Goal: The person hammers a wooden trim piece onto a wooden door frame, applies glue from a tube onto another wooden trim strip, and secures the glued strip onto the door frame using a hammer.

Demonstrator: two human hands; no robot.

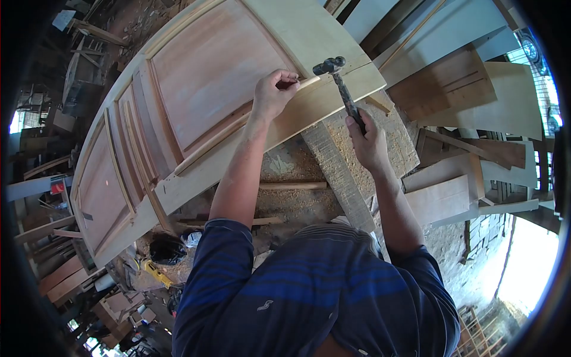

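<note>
My right hand is wrapped round the handle of a ball-peen hammer, whose dark metal head is raised over the edge of a wooden door panel. My left hand is closed in a pinch at a thin wooden moulding strip. The strip lies along the lower side of a large recessed panel, and its pale end sticks out past my fingers, close to the hammer head. Whatever is between those fingertips is too small to make out.
The door rests on a sawdust-covered bench with a rough plank under it. Loose strips lie across the door's left part. A yellow power tool sits lower left. Plywood sheets lean at the right.
</note>
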